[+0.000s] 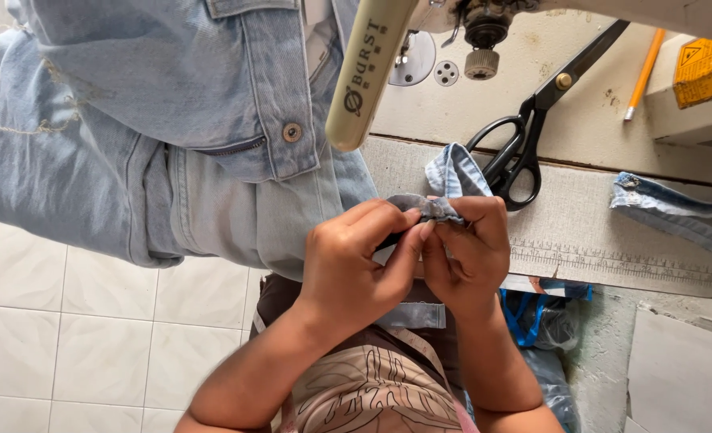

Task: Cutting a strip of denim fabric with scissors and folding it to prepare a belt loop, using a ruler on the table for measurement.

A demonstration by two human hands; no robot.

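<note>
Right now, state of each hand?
Left hand: closed, pinching the denim strip.
Right hand: closed, pinching the same strip.

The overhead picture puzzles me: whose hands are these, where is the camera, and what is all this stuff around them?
The camera sits on the person's head and looks straight down, so you see their own two bare hands from above. The left hand and right hand together pinch a small folded denim piece between the fingertips. Beyond them is a sewing table with a printed ruler strip along its edge. On it lie black scissors, an orange pencil and a denim scrap. The cream sewing machine reaches in from the top. A light blue denim jacket hangs off the table on the left, over a white tiled floor.
</note>
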